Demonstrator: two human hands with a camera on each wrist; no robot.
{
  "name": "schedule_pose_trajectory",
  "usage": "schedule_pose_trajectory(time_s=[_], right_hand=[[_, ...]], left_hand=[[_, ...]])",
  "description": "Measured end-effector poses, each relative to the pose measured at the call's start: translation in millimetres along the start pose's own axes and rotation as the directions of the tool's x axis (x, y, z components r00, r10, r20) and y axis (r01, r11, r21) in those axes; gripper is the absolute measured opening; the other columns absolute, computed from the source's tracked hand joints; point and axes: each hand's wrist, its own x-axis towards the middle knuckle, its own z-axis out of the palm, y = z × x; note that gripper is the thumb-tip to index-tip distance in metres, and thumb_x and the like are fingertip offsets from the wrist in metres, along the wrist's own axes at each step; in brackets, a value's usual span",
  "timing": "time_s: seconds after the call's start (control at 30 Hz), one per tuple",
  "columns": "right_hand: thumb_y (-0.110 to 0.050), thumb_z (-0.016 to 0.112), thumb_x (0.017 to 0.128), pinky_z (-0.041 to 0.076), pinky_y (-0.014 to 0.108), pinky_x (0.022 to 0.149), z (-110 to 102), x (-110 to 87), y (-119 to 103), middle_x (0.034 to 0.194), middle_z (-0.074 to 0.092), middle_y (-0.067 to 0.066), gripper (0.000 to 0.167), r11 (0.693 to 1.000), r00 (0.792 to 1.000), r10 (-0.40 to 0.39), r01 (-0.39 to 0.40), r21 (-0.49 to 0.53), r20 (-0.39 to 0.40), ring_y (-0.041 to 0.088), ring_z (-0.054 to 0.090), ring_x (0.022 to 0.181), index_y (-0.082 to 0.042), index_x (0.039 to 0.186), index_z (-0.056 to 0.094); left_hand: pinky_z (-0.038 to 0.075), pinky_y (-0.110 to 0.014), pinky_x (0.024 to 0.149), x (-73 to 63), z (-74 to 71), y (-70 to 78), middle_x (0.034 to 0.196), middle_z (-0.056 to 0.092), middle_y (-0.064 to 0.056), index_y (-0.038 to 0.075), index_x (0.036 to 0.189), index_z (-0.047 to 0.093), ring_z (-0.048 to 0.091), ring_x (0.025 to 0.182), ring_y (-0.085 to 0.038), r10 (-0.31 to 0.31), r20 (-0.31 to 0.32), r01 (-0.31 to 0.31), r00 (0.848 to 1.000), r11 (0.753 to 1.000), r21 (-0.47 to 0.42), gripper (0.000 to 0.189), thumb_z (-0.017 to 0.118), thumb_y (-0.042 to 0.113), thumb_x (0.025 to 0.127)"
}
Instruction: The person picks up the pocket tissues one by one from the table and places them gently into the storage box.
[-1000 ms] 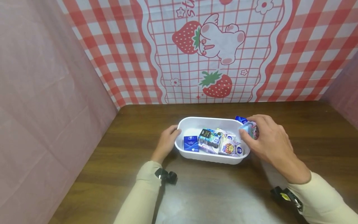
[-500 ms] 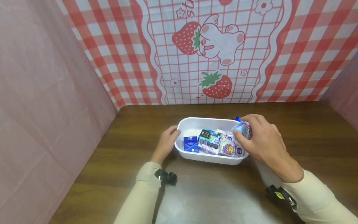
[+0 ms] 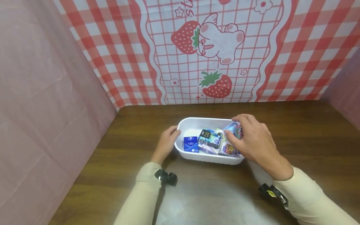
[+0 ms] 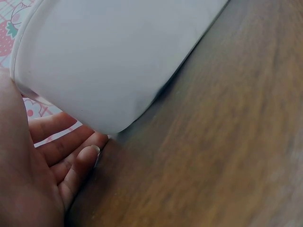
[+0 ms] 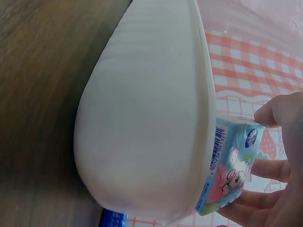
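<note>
In the head view a white oval plastic tub stands on the table. My left hand holds its left end, the thumb at the rim and the other fingers outside the wall. My right hand pinches a light blue pocket tissue pack with cartoon print and a barcode, between thumb and fingers, over the tub's right end. Inside the tub lie a dark blue tissue pack, a blue-green pack with a black label on top of others, and pale cartoon packs partly under my right hand.
Another blue pack lies outside the tub near its right end, hidden from the head view. The wooden table runs back to a red-and-white checked strawberry cloth. A pink cloth hangs on the left.
My right hand has carried the light blue tissue pack leftward, from beside the tub's right rim to over its inside. The left hand stays at the rim.
</note>
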Motion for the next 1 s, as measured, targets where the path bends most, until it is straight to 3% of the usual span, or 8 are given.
schedule_pose_trajectory(time_s=[0.4,0.73,1.0], right_hand=[[-0.035,0.077,0.084,0.048,0.059,0.086,8,1.4,-7,0.128,0.06,0.018,0.05,1.0,1.0,-0.027,0.027,0.016,-0.012,0.037,0.059,0.107,-0.005,0.122,0.064],[-0.036,0.074,0.087,0.048,0.061,0.092,12,6.3,-18,0.132,0.058,0.017,0.05,0.999,1.0,-0.018,0.016,0.052,0.025,0.038,0.057,0.115,-0.005,0.125,0.062],[-0.035,0.074,0.088,0.049,0.061,0.092,18,8.1,-25,0.133,0.057,0.018,0.049,0.997,0.998,-0.039,0.036,0.072,0.04,0.039,0.057,0.117,-0.004,0.124,0.063]], left_hand=[[0.046,-0.047,0.103,0.7,0.8,-0.2,0.123,0.067,-0.01,0.008,0.127,0.067,0.06,0.117,-0.027,0.0,0.001,0.0,1.0,1.0,-0.003,0.036,0.057,0.03,0.1],[0.047,-0.048,0.103,-0.4,-1.7,0.2,0.124,0.067,-0.009,0.009,0.129,0.066,0.06,0.117,-0.027,-0.019,0.003,0.019,1.0,1.0,-0.013,0.037,0.056,0.031,0.101],[0.047,-0.047,0.102,-0.2,-1.7,0.8,0.124,0.067,-0.011,0.008,0.128,0.067,0.061,0.117,-0.027,0.0,0.003,0.0,1.0,1.0,-0.008,0.037,0.057,0.03,0.1]])
